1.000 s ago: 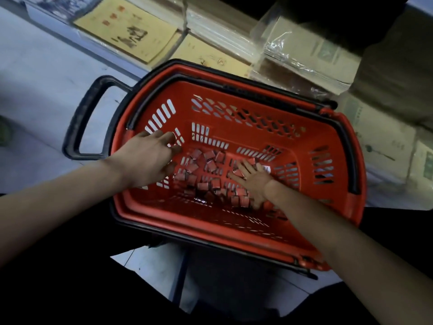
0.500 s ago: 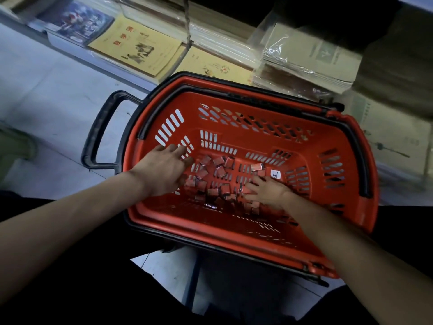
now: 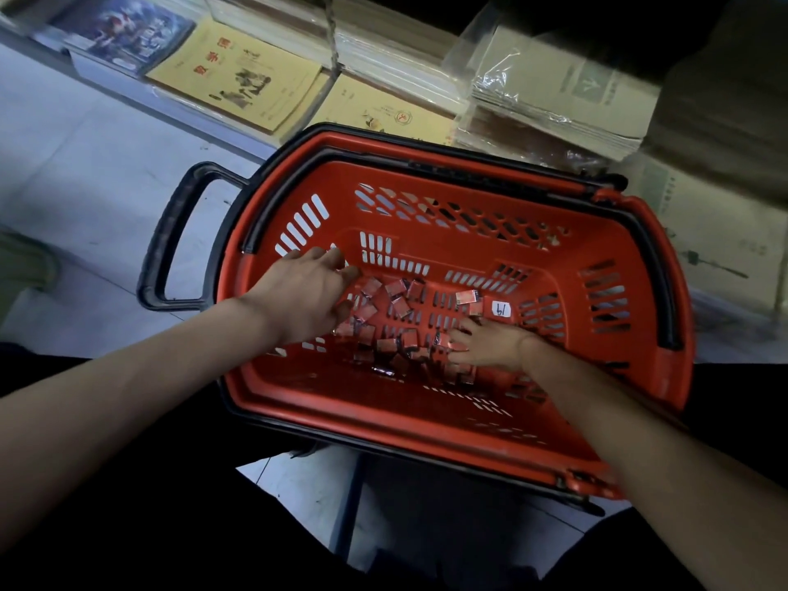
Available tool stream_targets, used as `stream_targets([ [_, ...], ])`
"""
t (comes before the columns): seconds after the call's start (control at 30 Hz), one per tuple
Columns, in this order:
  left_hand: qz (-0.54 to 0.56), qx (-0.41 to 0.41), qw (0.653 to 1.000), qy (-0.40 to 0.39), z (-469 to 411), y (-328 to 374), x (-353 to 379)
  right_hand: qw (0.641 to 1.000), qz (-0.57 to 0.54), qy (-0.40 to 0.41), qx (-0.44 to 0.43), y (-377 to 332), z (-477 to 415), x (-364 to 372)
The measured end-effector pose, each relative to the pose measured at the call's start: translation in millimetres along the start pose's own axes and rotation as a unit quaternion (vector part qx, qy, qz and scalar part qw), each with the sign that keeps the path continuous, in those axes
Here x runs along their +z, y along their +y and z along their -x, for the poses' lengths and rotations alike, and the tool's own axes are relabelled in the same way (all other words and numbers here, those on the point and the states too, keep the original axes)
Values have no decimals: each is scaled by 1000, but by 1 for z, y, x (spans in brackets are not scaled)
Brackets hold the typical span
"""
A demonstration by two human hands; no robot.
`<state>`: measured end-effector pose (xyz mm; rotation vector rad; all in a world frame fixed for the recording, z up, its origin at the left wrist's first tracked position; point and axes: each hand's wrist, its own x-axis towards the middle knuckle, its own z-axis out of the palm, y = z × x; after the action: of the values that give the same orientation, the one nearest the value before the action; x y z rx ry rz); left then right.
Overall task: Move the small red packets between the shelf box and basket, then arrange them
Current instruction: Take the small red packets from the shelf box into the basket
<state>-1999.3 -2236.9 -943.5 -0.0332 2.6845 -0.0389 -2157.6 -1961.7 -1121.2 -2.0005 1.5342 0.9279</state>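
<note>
Grip's loose both sides: left hand (image 3: 305, 300) and right hand (image 3: 490, 343) spread over red packets (image 3: 396, 292), probably herding them together in the basket (image 3: 426, 420).

The basket (image 3: 426, 424) sits in front of a low shelf (image 3: 140, 105), with bare floor (image 3: 85, 164) to its left. On the basket's bottom lies a loose heap of packets (image 3: 401, 300), towards the left and middle. The left hand (image 3: 305, 298) reaches in over the basket's left wall and touches the heap's left edge. The right hand (image 3: 490, 343) comes in over the near wall and lies on the heap's right side. A small sticker (image 3: 501, 309) sits on the bottom just behind the right hand. A long handle (image 3: 170, 236) juts from the basket's left end. Behind the basket, booklets (image 3: 239, 74) lie flat on the shelf to the left, and a wrapped stack (image 3: 563, 91) lies to the right
</note>
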Motion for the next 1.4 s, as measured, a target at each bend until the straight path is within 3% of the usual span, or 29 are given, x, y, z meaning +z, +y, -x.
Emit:
stream_targets([
  [0.37, 4, 1, 1000, -4, -6, 0, -3, 997, -57, -28, 41, -10, -2, 0],
  [0.47, 3, -3, 1000, -3, -8, 2, -5, 989, -110, -11, 100, -10, 1, -3],
  [0.7, 44, -6, 999, 2, -19, 6, -16, 911, -319, 80, 250, 12, 20, -17],
  [0.83, 193, -42, 980, -10, -26, 11, -21, 875, -380, 131, 269, 27, 40, -37],
  [0.9, 347, -89, 933, -34, -31, 18, -24, 862, -393, 182, 265, 31, 52, -56],
  [0.97, 515, -148, 842, -61, -34, 27, -29, 833, -425, 252, 249, 33, 66, -84],
  [1.1, 797, -203, 537, -186, -31, 51, -41, 761, -488, 374, 208, 29, 104, -164],
  [1.2, 884, -147, 374, -238, -28, 70, -57, 723, -506, 419, 212, 16, 118, -208],
  [1.23, 900, -133, 347, -227, -26, 74, -64, 715, -509, 425, 221, 11, 119, -215],
  [1.3, 916, -141, 337, -167, -26, 78, -73, 715, -515, 410, 235, 6, 117, -224],
  [1.4, 922, -178, 327, -106, -27, 74, -82, 753, -492, 368, 236, 4, 118, -234],
])
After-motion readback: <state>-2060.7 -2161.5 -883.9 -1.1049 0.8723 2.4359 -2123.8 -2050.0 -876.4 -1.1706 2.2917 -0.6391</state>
